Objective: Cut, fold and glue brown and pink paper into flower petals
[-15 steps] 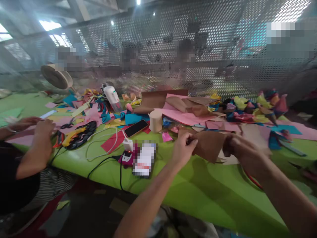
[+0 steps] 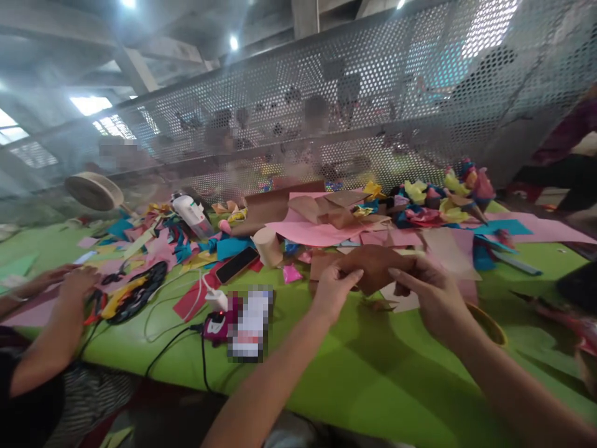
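Note:
Between my two hands, a piece of brown paper (image 2: 375, 267) is held above the green table, its upper edge curved. My left hand (image 2: 333, 289) pinches its left end between thumb and fingers. At the other end, my right hand (image 2: 426, 292) grips it, thumb on the near face and fingers behind. Pale and brown paper scraps (image 2: 403, 298) lie just beyond and under my hands. A yellow ring-shaped roll (image 2: 489, 325) is partly hidden by my right forearm. A bright pink packet (image 2: 292, 273) rests left of the paper.
On the green table (image 2: 186, 354) stand a cardboard-coloured roll (image 2: 267, 247), a white bottle (image 2: 191, 213) and a fan (image 2: 94, 191). Two phones, a dark one (image 2: 237, 264) and a lit one (image 2: 250, 326), lie near a purple power strip (image 2: 224, 323). A co-worker's hands (image 2: 77, 286) are at left.
The brown paper has turned from a flat, hanging sheet to a curved, bent shape, and my hands are closer together. The whole view has shifted, with the table things now further left.

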### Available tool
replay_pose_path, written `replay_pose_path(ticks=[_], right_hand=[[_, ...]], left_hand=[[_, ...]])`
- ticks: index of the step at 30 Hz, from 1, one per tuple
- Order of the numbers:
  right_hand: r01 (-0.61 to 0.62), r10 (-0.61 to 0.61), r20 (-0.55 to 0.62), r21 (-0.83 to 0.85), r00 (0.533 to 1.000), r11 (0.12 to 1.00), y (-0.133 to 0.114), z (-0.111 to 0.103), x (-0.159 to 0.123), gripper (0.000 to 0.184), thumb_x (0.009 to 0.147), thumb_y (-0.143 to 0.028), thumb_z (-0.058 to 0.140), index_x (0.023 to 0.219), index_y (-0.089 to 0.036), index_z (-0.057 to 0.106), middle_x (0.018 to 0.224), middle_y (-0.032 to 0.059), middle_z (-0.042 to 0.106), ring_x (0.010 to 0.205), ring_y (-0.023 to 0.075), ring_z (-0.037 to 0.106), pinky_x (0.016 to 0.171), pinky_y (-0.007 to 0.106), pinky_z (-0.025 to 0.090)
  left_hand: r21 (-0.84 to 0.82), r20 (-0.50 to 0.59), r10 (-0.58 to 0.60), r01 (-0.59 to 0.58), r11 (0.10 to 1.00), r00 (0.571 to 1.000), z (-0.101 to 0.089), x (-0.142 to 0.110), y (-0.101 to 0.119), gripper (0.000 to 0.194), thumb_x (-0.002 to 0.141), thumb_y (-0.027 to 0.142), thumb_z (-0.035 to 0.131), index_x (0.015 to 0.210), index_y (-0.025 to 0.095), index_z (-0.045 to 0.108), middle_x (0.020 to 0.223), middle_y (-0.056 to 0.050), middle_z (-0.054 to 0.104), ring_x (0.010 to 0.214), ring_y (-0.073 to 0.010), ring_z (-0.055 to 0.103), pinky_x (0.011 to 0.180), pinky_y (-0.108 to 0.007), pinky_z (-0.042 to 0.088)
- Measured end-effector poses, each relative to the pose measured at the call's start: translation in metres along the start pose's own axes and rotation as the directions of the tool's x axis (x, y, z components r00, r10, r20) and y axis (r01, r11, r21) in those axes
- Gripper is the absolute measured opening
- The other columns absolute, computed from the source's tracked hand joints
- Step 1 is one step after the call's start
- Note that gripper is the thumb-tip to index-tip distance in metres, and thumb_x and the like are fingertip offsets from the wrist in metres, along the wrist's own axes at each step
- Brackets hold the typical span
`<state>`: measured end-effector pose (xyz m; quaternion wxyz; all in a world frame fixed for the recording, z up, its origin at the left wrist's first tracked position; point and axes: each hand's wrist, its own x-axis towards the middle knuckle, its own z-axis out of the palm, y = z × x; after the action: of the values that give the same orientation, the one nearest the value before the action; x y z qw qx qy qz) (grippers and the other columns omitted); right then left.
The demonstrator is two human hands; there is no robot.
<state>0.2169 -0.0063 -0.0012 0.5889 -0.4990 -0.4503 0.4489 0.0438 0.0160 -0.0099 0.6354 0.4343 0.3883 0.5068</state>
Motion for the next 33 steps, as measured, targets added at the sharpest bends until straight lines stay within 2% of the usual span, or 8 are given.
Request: replay_pose_path(ticks=[4,7,14,18,22,26,30,33], right_hand=[[0.018,-0.017,0.02,-0.05,1.0,0.999,-0.003,-0.004,0.0,0.03,0.062,-0.039,0.083,0.085,-0.024,0.072,0.071,0.0,0.066,0.058,0.0138,0.051,0.051,0.026,0.04],[-0.015,0.015,0.046,-0.015,0.999,1.0,-0.006,-0.006,0.0,0.017,0.062,-0.035,0.08,0.069,-0.024,0.069,0.083,0.0046,0.071,0.077,0.0211,0.062,0.062,0.029,0.047],[-0.094,0.088,0.149,0.037,0.985,0.995,-0.013,-0.007,-0.004,0.022,0.064,-0.035,0.081,0.062,-0.022,0.064,0.117,0.0084,0.073,0.113,0.0321,0.063,0.075,0.033,0.05],[-0.088,0.085,0.211,0.007,0.974,0.996,-0.012,-0.007,-0.005,0.025,0.068,-0.038,0.082,0.062,-0.021,0.064,0.121,0.0098,0.071,0.115,0.032,0.063,0.074,0.033,0.052],[0.009,-0.001,0.215,-0.035,0.977,0.999,-0.005,-0.011,-0.001,0.017,0.069,-0.037,0.082,0.078,-0.026,0.073,0.123,0.0072,0.069,0.115,0.0299,0.063,0.081,0.035,0.056],[0.208,-0.163,0.261,-0.157,0.952,0.965,0.0,-0.014,0.001,0.036,0.075,-0.028,0.074,0.11,-0.037,0.075,0.139,0.0041,0.058,0.117,0.028,0.062,0.084,0.036,0.058],[0.354,-0.24,0.349,-0.311,0.906,0.882,0.002,-0.013,-0.001,0.035,0.076,-0.018,0.065,0.102,-0.035,0.078,0.144,0.004,0.054,0.135,0.031,0.051,0.091,0.04,0.057],[0.313,-0.187,0.349,-0.352,0.918,0.882,0.0,-0.013,-0.002,0.02,0.076,-0.02,0.063,0.085,-0.029,0.078,0.141,0.0055,0.058,0.136,0.033,0.051,0.099,0.045,0.053]], left_hand=[[0.098,0.048,0.06,-0.064,0.993,0.997,-0.011,-0.002,0.003,0.026,0.068,0.03,0.082,0.09,0.016,0.076,0.09,-0.005,0.076,0.088,-0.0205,0.068,0.087,-0.034,0.051],[0.085,0.107,-0.012,0.003,0.996,0.994,-0.019,-0.007,0.006,0.015,0.07,0.022,0.074,0.084,0.017,0.077,0.095,-0.006,0.077,0.095,-0.0212,0.068,0.09,-0.033,0.05],[0.087,0.104,-0.203,0.195,0.977,0.974,-0.019,-0.01,0.008,0.034,0.081,0.036,0.074,0.111,0.02,0.075,0.117,-0.008,0.074,0.111,-0.0224,0.065,0.096,-0.034,0.046],[0.097,0.216,-0.265,0.249,0.964,0.94,-0.017,-0.011,0.009,0.048,0.063,0.045,0.09,0.097,0.015,0.076,0.098,-0.007,0.075,0.098,-0.0227,0.067,0.091,-0.034,0.047],[0.053,0.229,-0.288,0.284,0.957,0.93,-0.015,-0.012,0.008,0.053,0.044,0.046,0.097,0.075,0.013,0.069,0.077,-0.002,0.07,0.073,-0.0144,0.062,0.076,-0.029,0.048],[0.01,0.136,-0.239,0.24,0.971,0.961,-0.017,-0.009,0.004,0.052,0.049,0.048,0.094,0.073,0.015,0.062,0.064,0.003,0.061,0.057,-0.0085,0.053,0.058,-0.023,0.039],[0.013,0.106,-0.231,0.231,0.973,0.967,-0.018,-0.008,0.002,0.051,0.055,0.052,0.089,0.075,0.017,0.057,0.061,0.005,0.057,0.052,-0.0087,0.05,0.054,-0.023,0.037],[0.091,0.132,-0.243,0.232,0.968,0.961,-0.017,-0.009,0.009,0.052,0.058,0.056,0.085,0.078,0.017,0.058,0.067,0.002,0.06,0.057,-0.0106,0.055,0.056,-0.024,0.04]])
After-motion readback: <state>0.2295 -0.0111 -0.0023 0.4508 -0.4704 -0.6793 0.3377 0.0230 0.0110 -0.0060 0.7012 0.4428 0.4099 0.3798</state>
